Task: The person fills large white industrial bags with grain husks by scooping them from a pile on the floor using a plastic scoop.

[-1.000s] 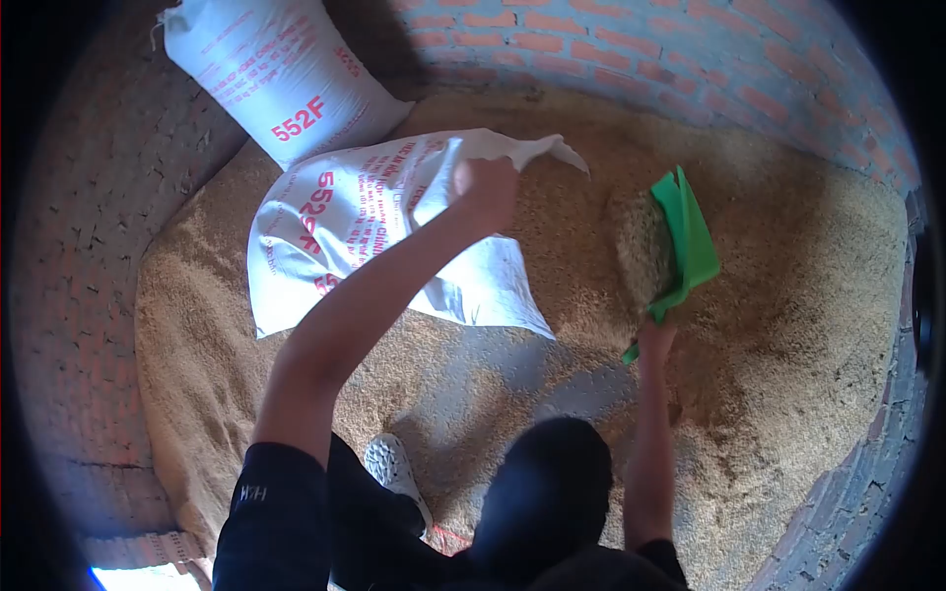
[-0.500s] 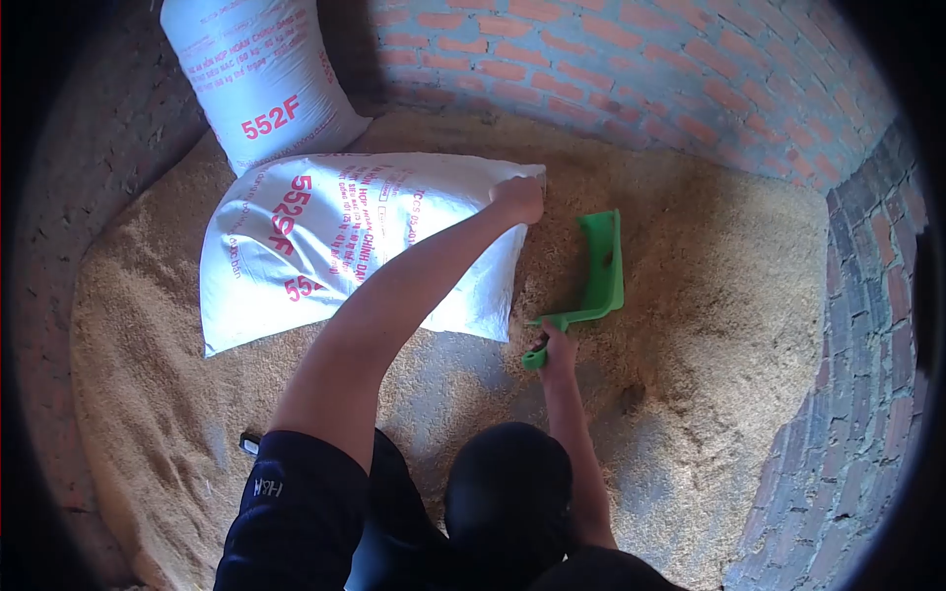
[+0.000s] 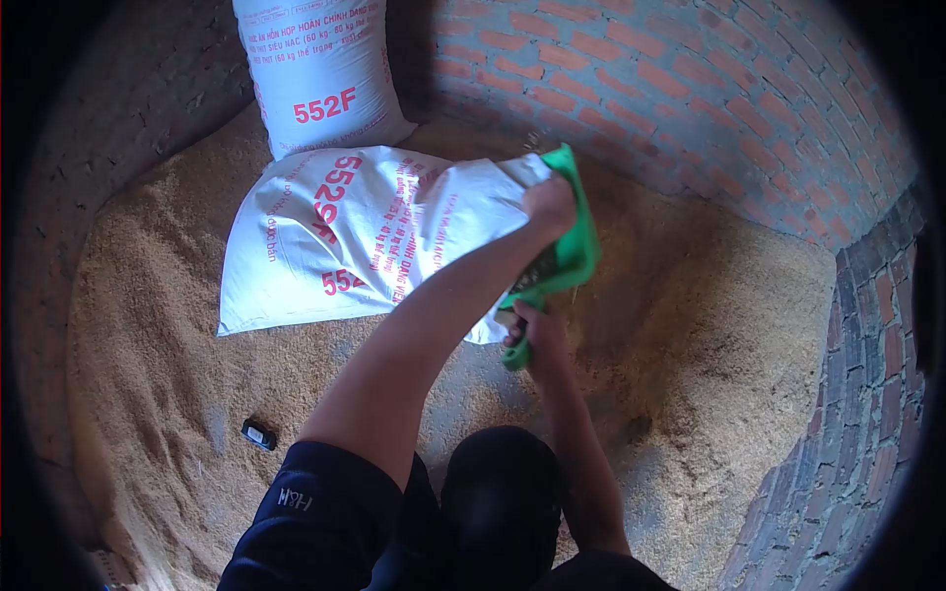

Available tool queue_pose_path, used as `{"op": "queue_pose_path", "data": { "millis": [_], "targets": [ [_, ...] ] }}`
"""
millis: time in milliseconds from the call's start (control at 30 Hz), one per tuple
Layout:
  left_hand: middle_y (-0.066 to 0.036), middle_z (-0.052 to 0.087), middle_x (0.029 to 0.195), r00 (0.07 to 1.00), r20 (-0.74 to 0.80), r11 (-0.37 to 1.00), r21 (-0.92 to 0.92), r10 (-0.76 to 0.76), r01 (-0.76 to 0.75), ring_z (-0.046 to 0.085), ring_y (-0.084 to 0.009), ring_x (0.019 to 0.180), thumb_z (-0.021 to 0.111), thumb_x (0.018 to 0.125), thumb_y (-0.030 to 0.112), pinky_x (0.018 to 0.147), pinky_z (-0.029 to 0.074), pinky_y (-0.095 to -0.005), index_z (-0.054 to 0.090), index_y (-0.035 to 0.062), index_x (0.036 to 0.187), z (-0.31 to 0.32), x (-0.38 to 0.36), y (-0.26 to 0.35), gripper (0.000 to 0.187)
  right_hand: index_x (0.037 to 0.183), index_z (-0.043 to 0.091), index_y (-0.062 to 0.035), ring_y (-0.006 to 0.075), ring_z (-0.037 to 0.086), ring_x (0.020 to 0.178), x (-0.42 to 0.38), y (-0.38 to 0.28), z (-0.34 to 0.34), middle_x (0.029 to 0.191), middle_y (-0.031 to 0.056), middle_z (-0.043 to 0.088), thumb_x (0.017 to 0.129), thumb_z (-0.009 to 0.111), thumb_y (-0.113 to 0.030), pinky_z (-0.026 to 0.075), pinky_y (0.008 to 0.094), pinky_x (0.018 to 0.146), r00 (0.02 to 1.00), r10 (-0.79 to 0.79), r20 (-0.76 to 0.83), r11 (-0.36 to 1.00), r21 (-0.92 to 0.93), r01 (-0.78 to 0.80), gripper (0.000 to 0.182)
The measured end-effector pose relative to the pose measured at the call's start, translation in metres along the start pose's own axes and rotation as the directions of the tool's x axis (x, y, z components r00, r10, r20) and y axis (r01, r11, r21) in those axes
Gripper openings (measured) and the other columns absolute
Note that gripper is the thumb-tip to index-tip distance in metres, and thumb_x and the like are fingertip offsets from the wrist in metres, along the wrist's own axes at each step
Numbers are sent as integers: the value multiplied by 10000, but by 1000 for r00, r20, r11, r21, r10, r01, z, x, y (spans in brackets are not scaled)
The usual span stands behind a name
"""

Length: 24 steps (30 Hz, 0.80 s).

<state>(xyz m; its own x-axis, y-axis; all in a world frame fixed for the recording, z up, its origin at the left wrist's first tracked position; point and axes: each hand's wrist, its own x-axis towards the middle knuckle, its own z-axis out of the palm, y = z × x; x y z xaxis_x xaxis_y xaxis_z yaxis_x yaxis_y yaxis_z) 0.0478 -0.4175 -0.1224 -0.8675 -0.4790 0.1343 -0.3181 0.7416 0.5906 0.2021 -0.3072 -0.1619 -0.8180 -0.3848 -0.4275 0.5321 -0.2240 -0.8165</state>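
Observation:
A white sack (image 3: pixel 286 246) with red print lies on its side, its mouth toward the right. My left hand (image 3: pixel 552 205) is closed on the upper edge of that mouth. In my right hand (image 3: pixel 540 340) is the handle of a green dustpan (image 3: pixel 583 241). The dustpan is tilted against the sack's mouth, and some grain shows inside it near the handle. My left forearm crosses over the sack and hides part of its mouth, so how far the dustpan reaches in cannot be seen.
Loose tan grain (image 3: pixel 709 394) covers the floor. A second, full white sack (image 3: pixel 320 74) stands upright behind the first. A small black device (image 3: pixel 258 434) lies on the grain at left. Curved brick walls (image 3: pixel 631 89) surround the space.
The dustpan in my right hand has moved up and left from the grain to the sack's mouth. My left hand still grips the sack's edge. The view has shifted slightly.

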Motion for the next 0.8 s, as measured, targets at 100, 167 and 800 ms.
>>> {"op": "queue_pose_path", "data": {
  "millis": [100, 167, 800],
  "targets": [
    [-142, 663, 946, 999, -49, 990, 141, 4, 3, 654, -301, 890, 392, 906, 198, 765, 509, -452, 561, 41, 1036, -1, 26, -47, 265, 938, 490, 17, 152, 513, 455, 31, 4, 3, 625, 73, 494, 831, 531, -40, 447, 308, 398, 995, -100, 23, 985, -137, 102, 128],
    [-171, 654, 957, 997, -77, 999, 40, 30, -27, 638, -345, 910, 456, 874, 238, 776, 501, -472, 566, 37, 1007, -12, 33, -70, 265, 1021, 535, -3, 223, 592, 547, 40, -9, -5, 690, 135, 573, 812, 580, -45, 488, 360, 468, 962, -229, -149, 804, -586, 101, 218],
    [-161, 654, 983, 950, 84, 953, 3, 301, -302, 614, -342, 950, 518, 832, 240, 819, 483, -451, 694, 197, 975, 13, 28, -50, 232, 1056, 582, -44, 215, 605, 524, -251, 42, -516, 765, 120, 617, 852, 597, -204, 506, 342, 413, -183, -353, -918, 922, -375, 102, 260]
  ]
}}
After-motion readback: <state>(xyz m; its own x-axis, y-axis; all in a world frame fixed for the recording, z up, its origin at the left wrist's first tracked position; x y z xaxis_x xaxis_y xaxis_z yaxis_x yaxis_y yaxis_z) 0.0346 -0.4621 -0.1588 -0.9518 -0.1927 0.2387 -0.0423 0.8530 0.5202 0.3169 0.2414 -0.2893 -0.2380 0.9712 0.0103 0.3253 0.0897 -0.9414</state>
